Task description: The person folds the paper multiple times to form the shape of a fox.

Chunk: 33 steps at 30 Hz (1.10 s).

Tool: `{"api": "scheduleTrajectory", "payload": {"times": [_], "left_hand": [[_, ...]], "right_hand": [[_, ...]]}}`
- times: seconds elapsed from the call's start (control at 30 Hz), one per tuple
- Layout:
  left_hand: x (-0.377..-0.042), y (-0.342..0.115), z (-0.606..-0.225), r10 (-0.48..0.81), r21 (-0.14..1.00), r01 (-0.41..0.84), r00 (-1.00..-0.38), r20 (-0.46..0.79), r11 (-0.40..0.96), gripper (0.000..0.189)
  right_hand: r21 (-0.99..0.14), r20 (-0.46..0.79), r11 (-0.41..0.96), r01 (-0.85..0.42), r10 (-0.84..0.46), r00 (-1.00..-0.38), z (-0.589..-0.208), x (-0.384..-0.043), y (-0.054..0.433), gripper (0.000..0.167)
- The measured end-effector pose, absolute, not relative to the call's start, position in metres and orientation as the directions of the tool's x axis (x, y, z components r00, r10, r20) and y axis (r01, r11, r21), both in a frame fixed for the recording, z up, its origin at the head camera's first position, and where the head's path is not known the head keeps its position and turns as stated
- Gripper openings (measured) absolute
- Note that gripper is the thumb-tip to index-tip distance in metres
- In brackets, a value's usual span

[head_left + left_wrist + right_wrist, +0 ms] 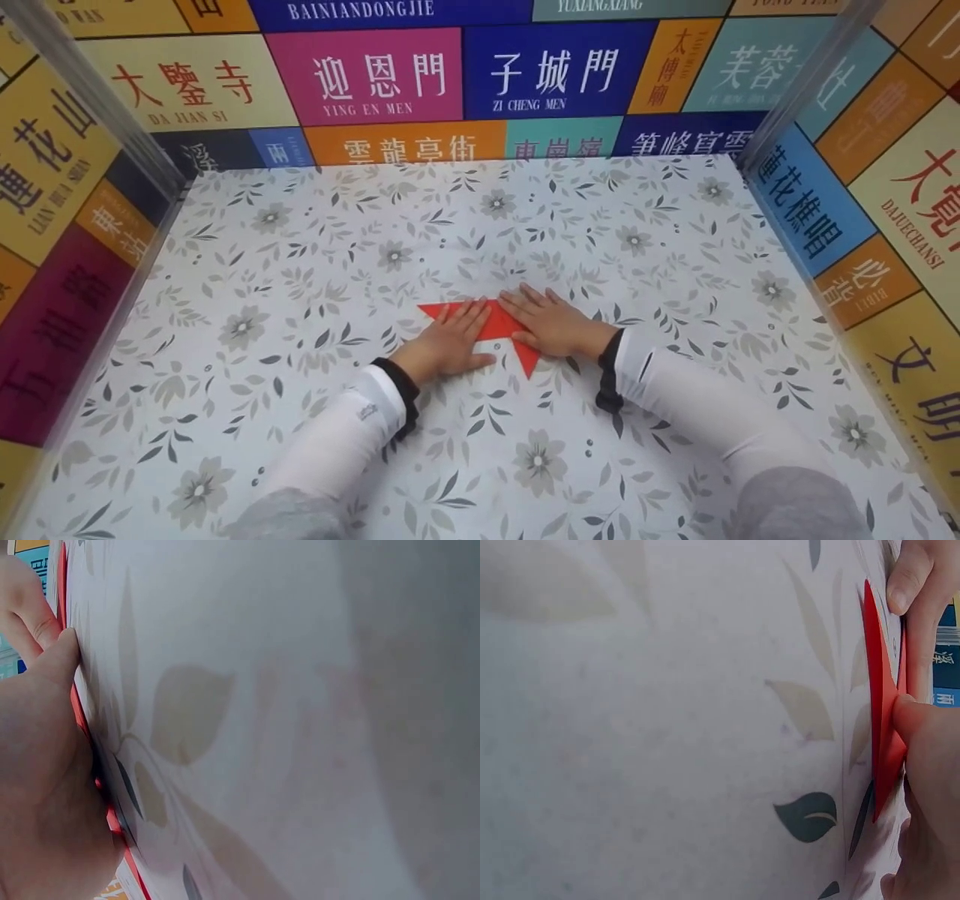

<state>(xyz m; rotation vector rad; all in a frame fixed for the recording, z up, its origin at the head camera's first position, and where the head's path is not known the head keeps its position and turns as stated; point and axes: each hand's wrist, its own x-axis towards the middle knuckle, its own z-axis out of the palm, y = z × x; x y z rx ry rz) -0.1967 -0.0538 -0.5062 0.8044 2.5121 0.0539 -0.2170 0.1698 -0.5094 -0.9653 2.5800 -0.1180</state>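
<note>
A folded piece of red paper [491, 325] lies on the floral-covered table, with one pointed corner to the left and another toward the person. My left hand [448, 341] lies over its left part, fingers extended, thumb out to the right. Across its right part rests my right hand [555, 324], fingers stretched up and to the left. The fingertips of both hands come near each other at the paper's top edge. In the right wrist view the red paper [883, 705] shows as thin layers under the right thumb. Both hands hide parts of it.
The table [315, 247] has a white cover printed with grey flowers and leaves. Panels with coloured blocks of Chinese lettering [367, 75] stand behind and on both sides. Black bands [401, 390] circle both wrists over white sleeves.
</note>
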Motion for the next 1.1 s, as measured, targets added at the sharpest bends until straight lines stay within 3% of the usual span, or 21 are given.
{"api": "scheduleTrajectory", "payload": {"times": [0.77,1.1], "left_hand": [[-0.195,-0.054,-0.504,0.544,0.174,0.529,-0.704,-0.457,0.831,0.086],[-0.191,-0.052,-0.504,0.553,0.182,0.532,-0.711,-0.434,0.827,0.086]], "right_hand": [[-0.128,-0.368,0.795,-0.593,-0.594,-0.716,-0.51,-0.221,0.162,0.068],[-0.174,-0.323,0.788,-0.591,-0.612,-0.722,-0.522,-0.215,0.17,0.067]]}}
